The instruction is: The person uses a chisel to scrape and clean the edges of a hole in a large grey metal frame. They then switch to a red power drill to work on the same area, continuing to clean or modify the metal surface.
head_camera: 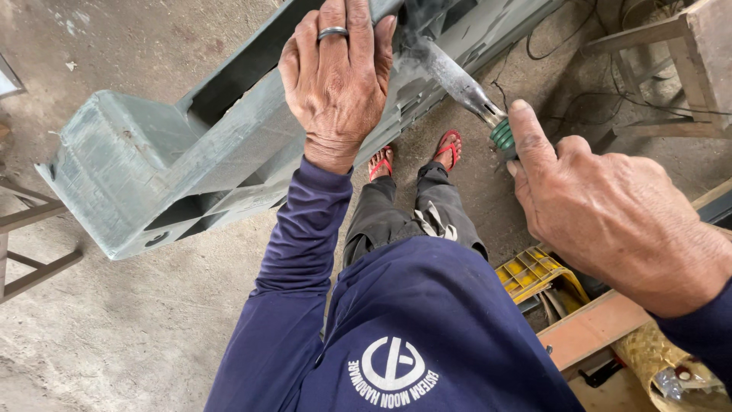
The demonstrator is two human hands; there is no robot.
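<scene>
My left hand (339, 80), with a ring on one finger, rests palm down on a long grey-green metal beam (152, 168) that runs from lower left to upper right. My right hand (610, 217) grips a green-handled electrode holder (502, 137). Its metal rod (451, 74) slants up-left and meets the beam just right of my left fingertips, where a wisp of smoke rises. Below, I see my dark blue long-sleeved shirt (404, 328), dark trousers and red sandals (451, 149).
Concrete floor (137, 328) all around. A metal stand (30, 252) is at the left edge. A wooden frame with cables (656, 69) is at the upper right. A yellow plastic crate (534, 275), a wooden plank and a woven basket (663, 358) lie at the lower right.
</scene>
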